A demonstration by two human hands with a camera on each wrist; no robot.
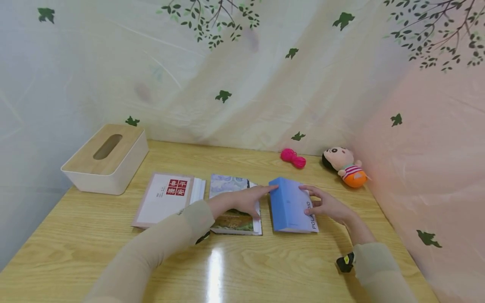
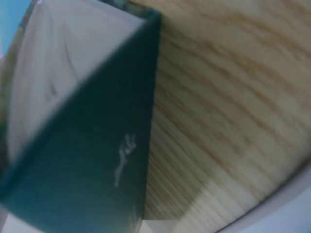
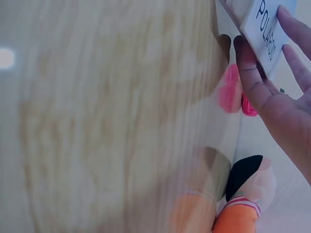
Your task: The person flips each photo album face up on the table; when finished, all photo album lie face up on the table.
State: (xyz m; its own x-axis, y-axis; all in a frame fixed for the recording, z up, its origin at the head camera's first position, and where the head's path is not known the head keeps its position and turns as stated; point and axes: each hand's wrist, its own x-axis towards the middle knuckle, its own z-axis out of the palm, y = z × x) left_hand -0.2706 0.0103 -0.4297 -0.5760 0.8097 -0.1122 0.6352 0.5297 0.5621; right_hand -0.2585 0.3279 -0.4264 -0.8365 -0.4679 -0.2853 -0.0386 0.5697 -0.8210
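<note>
A blue, thick album lettered POLAROID (image 1: pixel 291 206) lies on the table between my two hands. My left hand (image 1: pixel 243 201) reaches across a book with a painted cover (image 1: pixel 227 184), its extended index finger at the top of the album's blue spine and its thumb lower, over the book. From the other side my right hand (image 1: pixel 330 205) rests fingertips and thumb, spread apart, along the album's right edge. The right wrist view shows that right hand (image 3: pixel 291 109) at the lettered edge. A dark green spine (image 2: pixel 104 150) fills much of the left wrist view.
Left of the painted book lies a white album with red characters (image 1: pixel 157 204). A tissue box with a wooden lid (image 1: pixel 85 153) stands at the back left. Pink yarn (image 1: pixel 293 158) and a plush doll (image 1: pixel 346 166) lie at the back right, near the hanging cloth (image 1: pixel 250 105).
</note>
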